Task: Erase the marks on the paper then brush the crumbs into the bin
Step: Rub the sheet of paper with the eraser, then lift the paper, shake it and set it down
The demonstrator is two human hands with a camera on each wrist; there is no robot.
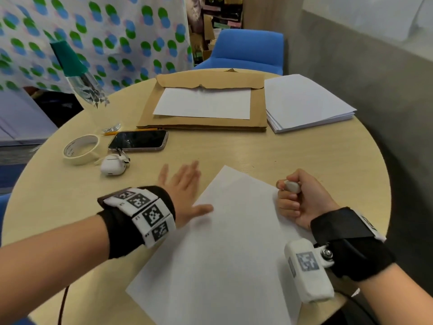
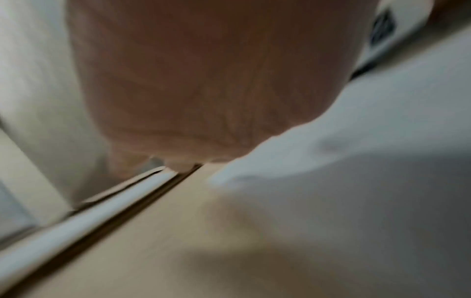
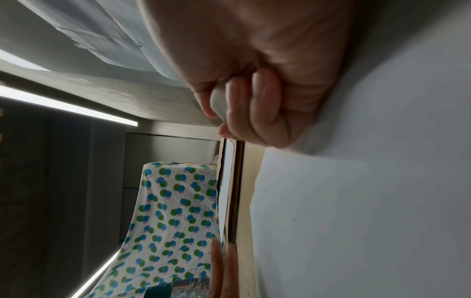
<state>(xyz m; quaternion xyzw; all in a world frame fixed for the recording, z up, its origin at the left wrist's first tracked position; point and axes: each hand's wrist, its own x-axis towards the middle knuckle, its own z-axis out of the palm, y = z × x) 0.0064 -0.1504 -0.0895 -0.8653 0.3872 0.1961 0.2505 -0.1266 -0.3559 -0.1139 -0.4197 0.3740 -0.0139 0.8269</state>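
Observation:
A white sheet of paper lies tilted on the round wooden table in front of me; I see no marks on it. My left hand lies flat with fingers spread at the sheet's left edge, thumb on the paper, blurred by motion. My right hand rests on the sheet's right side, curled in a fist round a white eraser. In the right wrist view the eraser shows between thumb and curled fingers. The left wrist view shows only a blurred palm over paper.
Behind the sheet lie a brown envelope with a white sheet on it, a paper stack, a phone, an earbud case, a tape roll and a pencil. A blue chair stands beyond. No bin is visible.

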